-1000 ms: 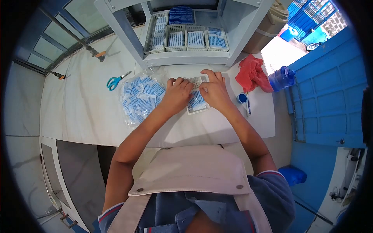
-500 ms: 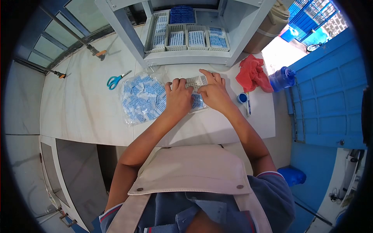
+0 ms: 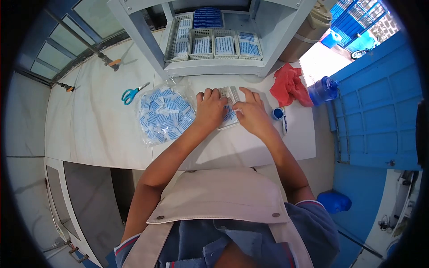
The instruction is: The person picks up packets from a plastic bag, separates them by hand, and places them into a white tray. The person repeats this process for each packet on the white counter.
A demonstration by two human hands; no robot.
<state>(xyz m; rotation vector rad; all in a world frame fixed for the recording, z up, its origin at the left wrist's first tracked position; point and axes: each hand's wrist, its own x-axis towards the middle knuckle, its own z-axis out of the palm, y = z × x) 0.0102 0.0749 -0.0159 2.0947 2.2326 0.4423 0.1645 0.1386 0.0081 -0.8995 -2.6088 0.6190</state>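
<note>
A small white perforated basket [image 3: 230, 91] with blue-and-white printed packets [image 3: 229, 114] in it sits on the tabletop between my hands. My left hand [image 3: 210, 110] lies over its left side, fingers curled and thumb over the packets; what is under the fingers is hidden. My right hand [image 3: 253, 114] is at the right side, its fingers stretched forward and its thumb apart from them, reaching over the rim near the packets. Left of my left hand lies a clear plastic bag [image 3: 166, 114] full of similar loose packets.
Teal-handled scissors [image 3: 131, 95] lie at left. On the right are a small blue-topped pot [image 3: 277, 113], a marker-like stick [image 3: 285, 121], a red cloth [image 3: 290, 87] and a blue water jug [image 3: 324, 90]. A grey shelf [image 3: 210, 70] holding several packet baskets stands ahead.
My right hand has shifted slightly to the right and its thumb has drawn back from the packets. My left hand has moved a little to the right, fingers still curled.
</note>
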